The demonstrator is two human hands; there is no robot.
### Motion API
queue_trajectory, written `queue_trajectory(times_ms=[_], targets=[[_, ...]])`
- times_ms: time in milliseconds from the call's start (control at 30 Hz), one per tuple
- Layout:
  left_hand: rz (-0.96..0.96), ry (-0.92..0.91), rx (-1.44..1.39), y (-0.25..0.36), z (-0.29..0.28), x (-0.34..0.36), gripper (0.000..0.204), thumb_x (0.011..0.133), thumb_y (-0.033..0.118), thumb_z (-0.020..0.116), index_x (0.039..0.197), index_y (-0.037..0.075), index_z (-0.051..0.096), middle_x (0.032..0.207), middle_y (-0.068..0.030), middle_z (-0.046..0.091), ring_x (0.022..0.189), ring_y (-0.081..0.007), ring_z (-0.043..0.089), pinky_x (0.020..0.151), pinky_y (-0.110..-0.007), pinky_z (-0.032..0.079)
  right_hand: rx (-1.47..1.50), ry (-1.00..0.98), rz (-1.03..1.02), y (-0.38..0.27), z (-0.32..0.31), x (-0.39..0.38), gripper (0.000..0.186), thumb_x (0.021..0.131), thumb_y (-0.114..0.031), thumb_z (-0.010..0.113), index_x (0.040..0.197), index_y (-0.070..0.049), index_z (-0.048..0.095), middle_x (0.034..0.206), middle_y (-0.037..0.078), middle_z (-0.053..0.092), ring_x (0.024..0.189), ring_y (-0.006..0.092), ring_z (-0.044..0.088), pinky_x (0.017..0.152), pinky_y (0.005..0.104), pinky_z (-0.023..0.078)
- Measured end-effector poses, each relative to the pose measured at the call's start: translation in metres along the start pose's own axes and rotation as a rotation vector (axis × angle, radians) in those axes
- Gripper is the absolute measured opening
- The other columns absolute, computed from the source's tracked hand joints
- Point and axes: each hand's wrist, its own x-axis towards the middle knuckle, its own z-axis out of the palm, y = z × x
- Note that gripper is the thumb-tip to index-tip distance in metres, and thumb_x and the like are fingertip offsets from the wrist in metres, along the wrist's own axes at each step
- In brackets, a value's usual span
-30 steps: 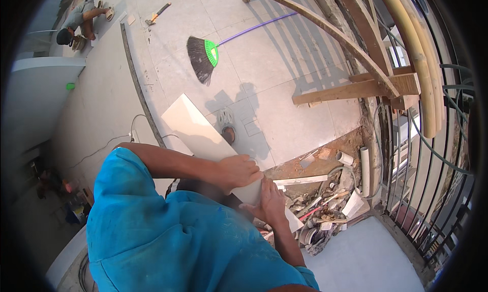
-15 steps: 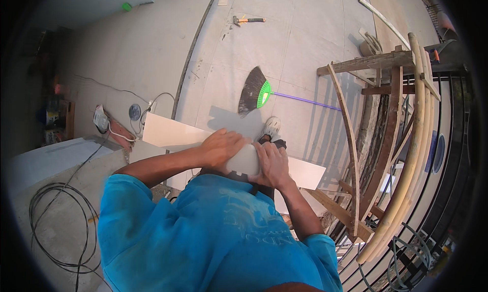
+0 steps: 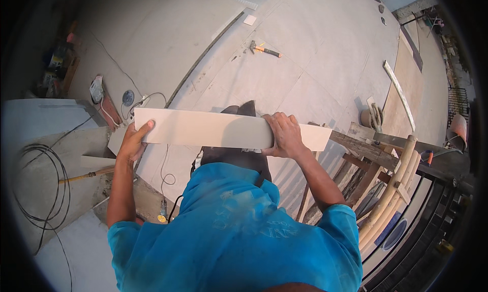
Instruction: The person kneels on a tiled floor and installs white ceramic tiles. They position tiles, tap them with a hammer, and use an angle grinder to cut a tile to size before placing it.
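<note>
I hold a long, narrow cream strip (image 3: 203, 129), which looks like cut tile, level across my front. My left hand (image 3: 134, 141) grips its left end, the thumb on the upper face. My right hand (image 3: 285, 134) is wrapped around it right of the middle, fingers over the far edge. A shadow falls on the strip beside that hand. Behind its far edge show the dark bristles of a broom (image 3: 248, 108); the rest of the broom is hidden. Farther off on the floor lies a claw hammer (image 3: 266, 51) with an orange and black handle.
At the right stand rough timbers (image 3: 363, 147) and bamboo poles (image 3: 389, 195) beside black railings. A bucket (image 3: 367, 118) and a long pale batten (image 3: 399, 96) lie beyond. On the left are a coiled black cable (image 3: 48, 188), a grey disc (image 3: 128, 97) and loose cords.
My left hand has slid out to the strip's left end; my right hand stays right of its middle. The strip is now level and higher in view. The view has shifted.
</note>
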Motion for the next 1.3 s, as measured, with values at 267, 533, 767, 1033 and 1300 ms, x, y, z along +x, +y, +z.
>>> queue_trajectory(times_ms=[267,533,767,1033,1300], targets=[[-0.07,-0.015,-0.073,0.047,0.059,0.086,0.052,0.086,0.028,0.074,0.121,-0.006,0.054,0.109,-0.0132,0.065,0.095,-0.0217,0.066,0.082,-0.036,0.055,0.053,-0.272,-0.028,0.112,-0.031,0.106,0.091,0.047,-0.037,0.083,0.127,-0.008,0.049,0.104,0.014,0.051,0.102,0.0322,0.051,0.087,0.0423,0.037],[-0.071,-0.068,-0.196,0.084,0.126,0.219,0.047,0.089,0.027,0.072,0.118,-0.007,0.058,0.109,-0.0137,0.066,0.098,-0.0182,0.063,0.088,-0.034,0.05,-0.032,0.249,0.51,0.325,-0.058,0.198,0.104,0.074,-0.057,0.076,0.146,0.0,0.027,0.141,0.024,0.038,0.131,0.0412,0.037,0.109,0.0516,0.029],[-0.062,0.116,-0.305,0.103,0.115,0.29,0.042,0.089,0.027,0.071,0.114,-0.006,0.06,0.105,-0.012,0.067,0.095,-0.0178,0.064,0.087,-0.033,0.05,0.68,-0.136,1.124,0.439,-0.068,0.283,0.06,0.085,-0.049,0.069,0.121,-0.005,0.05,0.107,0.007,0.06,0.102,0.0204,0.059,0.083,0.037,0.047],[-0.132,0.347,-0.48,0.052,0.108,0.325,0.051,0.09,0.022,0.07,0.128,-0.004,0.049,0.116,-0.0119,0.063,0.105,-0.0196,0.062,0.092,-0.034,0.049,0.671,-0.437,0.835,0.503,-0.066,0.417,0.044,0.082,-0.028,0.076,0.114,-0.007,0.055,0.09,0.006,0.065,0.084,0.0169,0.062,0.069,0.031,0.051],[-0.148,0.586,-0.336,0.001,0.136,0.413,0.05,0.089,0.027,0.07,0.127,0.001,0.051,0.113,-0.0099,0.063,0.101,-0.0175,0.061,0.09,-0.034,0.049,0.558,-0.684,0.63,0.58,0.022,0.574,0.041,0.08,-0.015,0.077,0.112,-0.005,0.055,0.088,0.007,0.064,0.079,0.0157,0.059,0.068,0.03,0.049]])
